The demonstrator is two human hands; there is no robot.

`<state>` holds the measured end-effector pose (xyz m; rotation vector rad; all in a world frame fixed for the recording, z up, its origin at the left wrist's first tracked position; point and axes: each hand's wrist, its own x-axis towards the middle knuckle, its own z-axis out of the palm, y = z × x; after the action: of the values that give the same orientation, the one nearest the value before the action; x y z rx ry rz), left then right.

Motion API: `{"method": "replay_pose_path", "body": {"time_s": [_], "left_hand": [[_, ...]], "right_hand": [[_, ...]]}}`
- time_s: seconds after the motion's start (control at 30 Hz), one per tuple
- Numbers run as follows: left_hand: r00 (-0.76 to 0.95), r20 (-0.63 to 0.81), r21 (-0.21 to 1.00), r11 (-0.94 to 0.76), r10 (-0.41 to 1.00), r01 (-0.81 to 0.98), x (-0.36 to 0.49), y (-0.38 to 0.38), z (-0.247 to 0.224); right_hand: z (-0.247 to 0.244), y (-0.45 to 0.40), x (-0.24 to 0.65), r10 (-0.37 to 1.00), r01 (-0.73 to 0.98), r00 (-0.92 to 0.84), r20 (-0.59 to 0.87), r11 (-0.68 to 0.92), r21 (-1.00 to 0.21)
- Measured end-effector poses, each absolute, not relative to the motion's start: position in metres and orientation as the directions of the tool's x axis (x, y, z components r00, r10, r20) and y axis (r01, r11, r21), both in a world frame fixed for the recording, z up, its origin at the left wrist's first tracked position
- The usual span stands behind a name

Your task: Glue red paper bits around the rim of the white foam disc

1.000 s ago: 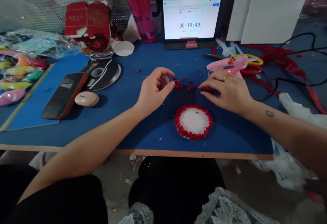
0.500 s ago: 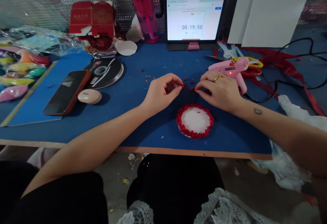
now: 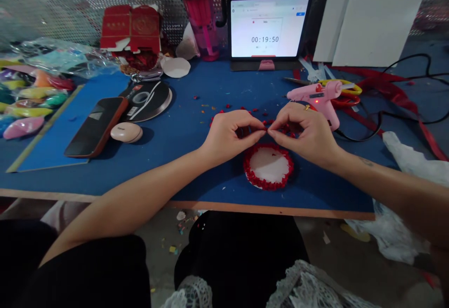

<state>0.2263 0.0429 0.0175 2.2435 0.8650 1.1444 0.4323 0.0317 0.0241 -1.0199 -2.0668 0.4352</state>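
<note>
My left hand (image 3: 235, 135) and my right hand (image 3: 305, 130) meet fingertip to fingertip above the blue table. Thumb and index finger of my left hand pinch a small red piece (image 3: 265, 129). The fingers of my right hand are pinched together against the same spot; whether they grip the piece too is hidden. Just below the hands lies a white disc (image 3: 269, 164) with a ring of crumpled red bits (image 3: 249, 177) around its edge. More small red pieces (image 3: 228, 106) are scattered on the table behind my hands.
A pink glue gun (image 3: 317, 93) with a lit red light lies by scissors (image 3: 345, 88) right of my right hand. A tablet (image 3: 269, 27) stands at the back beside a pink bottle (image 3: 203, 22). At left are a phone (image 3: 96, 128), an oval case (image 3: 126, 132) and a ribbon spool (image 3: 149, 101).
My left hand has moved right and slightly down, and my right hand has shifted a little, so their fingertips now meet. More red pieces show behind them.
</note>
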Motion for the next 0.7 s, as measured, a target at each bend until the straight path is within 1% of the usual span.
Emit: {"method": "replay_pose_path", "body": {"time_s": [0.17,0.5,0.63,0.7], "left_hand": [[0.43,0.536,0.673,-0.675,0.726,0.301,0.2271,0.0425,0.0178],[0.426,0.423,0.797,-0.552,0.8,0.245,0.2289,0.0429,0.0163],[0.46,0.402,0.813,-0.539,0.792,0.218,0.2287,0.044,0.0145],[0.458,0.417,0.808,-0.551,0.785,0.21,0.2284,0.0446,0.014]], "right_hand": [[0.0235,0.0323,0.4322,0.78,0.488,-0.375,0.501,0.625,-0.609],[0.0232,0.0305,0.43,0.805,0.443,-0.372,0.463,0.592,-0.674],[0.0223,0.0305,0.4314,0.807,0.42,-0.377,0.455,0.586,-0.693],[0.0207,0.0311,0.4317,0.804,0.417,-0.38,0.457,0.59,-0.691]]}}
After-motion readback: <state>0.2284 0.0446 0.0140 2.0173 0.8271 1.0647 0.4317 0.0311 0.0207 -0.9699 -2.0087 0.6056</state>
